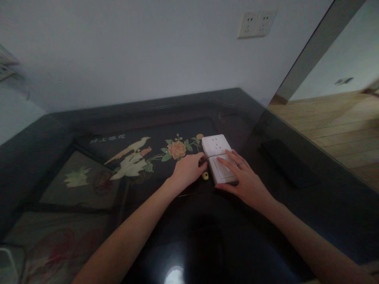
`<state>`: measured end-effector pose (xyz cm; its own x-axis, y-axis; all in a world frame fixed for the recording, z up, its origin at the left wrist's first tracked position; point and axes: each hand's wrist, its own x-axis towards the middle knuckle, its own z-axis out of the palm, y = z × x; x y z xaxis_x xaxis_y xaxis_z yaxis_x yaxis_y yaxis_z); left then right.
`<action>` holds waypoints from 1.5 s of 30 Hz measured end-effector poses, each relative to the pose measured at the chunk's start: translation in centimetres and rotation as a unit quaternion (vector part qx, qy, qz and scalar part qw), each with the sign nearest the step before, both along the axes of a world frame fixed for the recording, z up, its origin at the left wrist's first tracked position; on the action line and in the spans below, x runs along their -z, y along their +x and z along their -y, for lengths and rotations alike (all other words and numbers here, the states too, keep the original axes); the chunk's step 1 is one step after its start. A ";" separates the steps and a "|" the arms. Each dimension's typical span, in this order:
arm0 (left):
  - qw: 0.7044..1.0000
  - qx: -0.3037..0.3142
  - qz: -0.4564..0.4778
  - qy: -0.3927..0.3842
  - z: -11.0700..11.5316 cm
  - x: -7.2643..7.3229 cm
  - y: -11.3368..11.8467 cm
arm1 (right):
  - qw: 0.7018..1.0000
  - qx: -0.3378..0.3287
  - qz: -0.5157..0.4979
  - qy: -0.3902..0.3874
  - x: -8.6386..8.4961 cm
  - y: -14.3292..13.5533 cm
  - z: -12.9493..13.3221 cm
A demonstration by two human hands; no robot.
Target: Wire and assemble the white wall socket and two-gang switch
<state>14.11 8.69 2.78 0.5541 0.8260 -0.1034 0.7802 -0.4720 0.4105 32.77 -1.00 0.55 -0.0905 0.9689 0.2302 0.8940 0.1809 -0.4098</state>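
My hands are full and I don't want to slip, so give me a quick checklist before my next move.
1. White panel lying face up, socket and switch showing: ok.
2. Right hand on the panel, fingers spread over the switch half: ok.
3. Left hand beside the panel's left edge: ok. Whether it touches the edge: cannot tell.
4. Yellow item gripped by the left hand: cannot tell; one end shows just below the fingertips.
5. Black flat object on the table apart from both hands: ok.
6. Panel's underside: cannot tell, it faces down.
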 end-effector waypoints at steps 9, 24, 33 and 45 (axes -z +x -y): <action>1.000 0.005 0.007 0.022 1.0 0.2 -0.4 | 0.999 0.000 -0.034 -0.013 -0.2 -0.1 0.1; 0.990 0.043 0.119 0.058 2.6 1.9 -2.3 | 0.941 0.042 -0.334 -0.029 1.5 2.4 -2.0; 0.990 0.106 0.086 0.032 3.1 3.3 -1.2 | 0.921 0.050 -0.382 -0.053 1.8 2.2 -2.4; 0.987 0.128 0.073 0.063 3.2 3.9 -0.9 | 0.921 0.065 -0.378 -0.072 1.8 2.3 -2.3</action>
